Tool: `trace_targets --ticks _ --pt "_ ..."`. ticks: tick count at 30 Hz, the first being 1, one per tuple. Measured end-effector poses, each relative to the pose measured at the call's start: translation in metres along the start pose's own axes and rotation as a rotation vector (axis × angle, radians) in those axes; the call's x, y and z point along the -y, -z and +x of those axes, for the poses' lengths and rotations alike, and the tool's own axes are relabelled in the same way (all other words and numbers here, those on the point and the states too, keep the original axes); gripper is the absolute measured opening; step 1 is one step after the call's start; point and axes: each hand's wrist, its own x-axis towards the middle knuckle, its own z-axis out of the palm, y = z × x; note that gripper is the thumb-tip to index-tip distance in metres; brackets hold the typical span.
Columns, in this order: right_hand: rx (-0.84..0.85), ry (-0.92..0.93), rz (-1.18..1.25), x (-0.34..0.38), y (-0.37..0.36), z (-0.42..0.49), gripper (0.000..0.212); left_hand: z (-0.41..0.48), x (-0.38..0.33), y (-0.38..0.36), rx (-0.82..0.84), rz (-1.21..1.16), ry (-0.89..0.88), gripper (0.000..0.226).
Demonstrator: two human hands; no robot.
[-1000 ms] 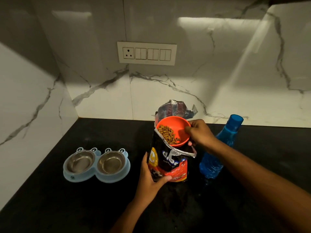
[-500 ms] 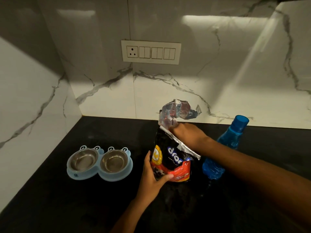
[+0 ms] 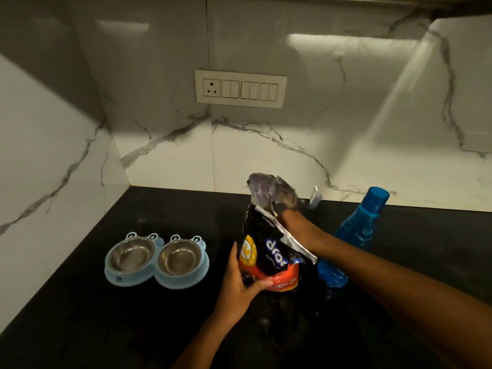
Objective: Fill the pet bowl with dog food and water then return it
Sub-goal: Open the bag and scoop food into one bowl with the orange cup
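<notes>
- Left hand (image 3: 237, 286) grips the lower left side of the dog food bag (image 3: 269, 251), thumb laid across the red band on its front and the fingers curled round behind it.
- Right hand (image 3: 291, 222) reaches from the right into the bag's open top. Its fingers are hidden inside, so whether they are spread or holding anything cannot be told.
- Pet bowl (image 3: 117, 278), a pale blue double holder with two steel cups, sits on the black countertop (image 3: 80, 315) to the left, well apart from the bag and both hands. The shiny steel bottoms of both cups show.
- Dog food bag stands upright in the middle, its crumpled foil mouth raised above the right wrist.
- Blue water bottle (image 3: 354, 235) stands just right of the bag, behind the right forearm, with its cap on.
- Switch panel (image 3: 241, 89) is set in the marble wall behind.
</notes>
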Motion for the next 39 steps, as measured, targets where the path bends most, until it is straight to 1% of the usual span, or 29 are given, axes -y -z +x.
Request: trace_targets --ticks 1,2,3,5,7,11,12,14,15,17,20,21,23,24,26,30,32,34,37,39 --pt "-0.054 -0.032 -0.048 -0.003 0.000 0.004 0.010 0.000 0.000 0.001 -0.001 0.000 -0.003 0.120" --pt "-0.113 -0.080 -0.045 -0.008 0.000 0.008 0.019 0.001 0.000 0.002 -0.001 0.001 -0.006 0.118" --pt "-0.170 -0.131 0.000 -0.012 0.001 0.011 0.023 0.001 0.001 0.002 -0.002 0.000 -0.011 0.116" --pt "-0.272 -0.215 0.162 -0.015 0.007 0.010 0.023 0.000 0.001 0.003 -0.008 0.002 -0.018 0.113" --pt "-0.329 -0.255 0.354 -0.017 0.012 0.005 0.025 -0.001 -0.001 0.003 -0.007 -0.009 -0.033 0.111" --pt "-0.455 -0.272 0.571 -0.020 0.022 0.004 0.028 -0.002 -0.004 0.004 0.002 -0.051 -0.041 0.107" --pt "-0.473 -0.263 0.613 -0.020 0.024 0.005 0.030 -0.002 -0.006 0.004 0.005 -0.064 -0.032 0.104" --pt "-0.489 -0.245 0.700 -0.022 0.029 0.005 0.033 -0.001 -0.010 0.004 0.007 -0.093 -0.002 0.088" --pt "-0.488 -0.243 0.746 -0.023 0.031 0.006 0.033 0.000 -0.012 0.005 0.001 -0.103 0.005 0.080" --pt "-0.468 -0.243 0.819 -0.026 0.034 0.006 0.028 0.002 -0.018 0.006 -0.042 -0.100 -0.002 0.073" --pt "-0.426 -0.218 0.880 -0.029 0.038 0.009 0.024 0.005 -0.035 0.007 -0.147 -0.071 -0.041 0.056" --pt "-0.416 -0.198 0.899 -0.028 0.039 0.010 0.026 0.005 -0.044 0.008 -0.200 -0.069 -0.077 0.053" --pt "-0.380 -0.144 0.934 -0.022 0.041 0.012 0.030 0.006 -0.066 0.012 -0.315 -0.077 -0.159 0.054" --pt "-0.359 -0.112 0.952 -0.016 0.043 0.013 0.032 0.007 -0.079 0.015 -0.364 -0.098 -0.191 0.054" --pt "-0.300 -0.046 0.961 0.000 0.047 0.014 0.033 0.007 -0.106 0.025 -0.451 -0.113 -0.264 0.044" --pt "-0.169 0.059 0.932 0.042 0.047 0.013 0.031 0.003 -0.159 0.053 -0.526 -0.097 -0.342 0.033" --pt "-0.148 0.096 0.919 0.065 0.040 0.015 0.034 -0.001 -0.179 0.072 -0.553 -0.129 -0.322 0.025" --pt "-0.159 0.126 0.896 0.089 0.029 0.021 0.038 -0.006 -0.192 0.095 -0.590 -0.132 -0.260 0.024" --pt "-0.151 0.177 0.906 0.125 0.006 0.035 0.039 -0.012 -0.193 0.139 -0.628 -0.124 -0.188 0.022" --pt "-0.124 0.208 0.922 0.144 -0.012 0.045 0.034 -0.013 -0.186 0.164 -0.647 -0.139 -0.153 0.023"
